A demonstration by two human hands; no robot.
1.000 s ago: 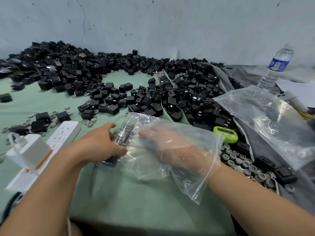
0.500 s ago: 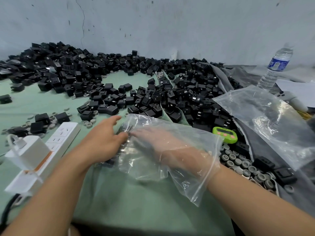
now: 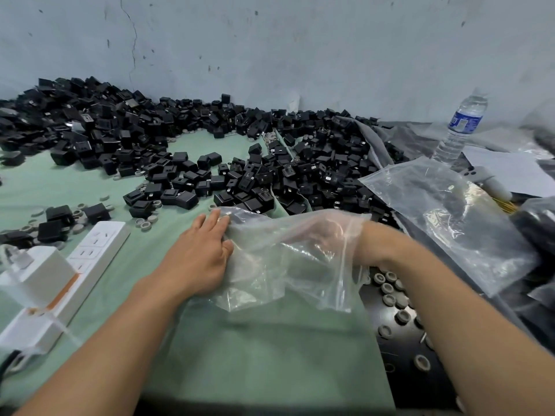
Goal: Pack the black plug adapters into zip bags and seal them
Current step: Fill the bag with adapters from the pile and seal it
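A clear zip bag [image 3: 288, 265] lies crumpled on the green cloth [image 3: 264, 349] in front of me. My right hand [image 3: 324, 235] is inside it, seen through the plastic with its fingers stretched to the left. My left hand [image 3: 204, 253] lies against the bag's left end with straight fingers, pressing on the plastic. Something dark shows inside the bag at its far left tip [image 3: 240, 214]; I cannot tell if it is an adapter. Loose black plug adapters [image 3: 270, 169] are heaped across the far half of the table.
A second clear bag [image 3: 450, 223] lies to the right. A water bottle [image 3: 462, 127] stands at the back right. On the left sit a white power strip [image 3: 93, 253] and a white charger [image 3: 33, 274]. Grey round caps [image 3: 390, 295] dot the black surface under my right forearm.
My left hand has let go of its grip on the bag's contents and now lies flat with straight fingers. Both hands and the bag have shifted a little away from me.
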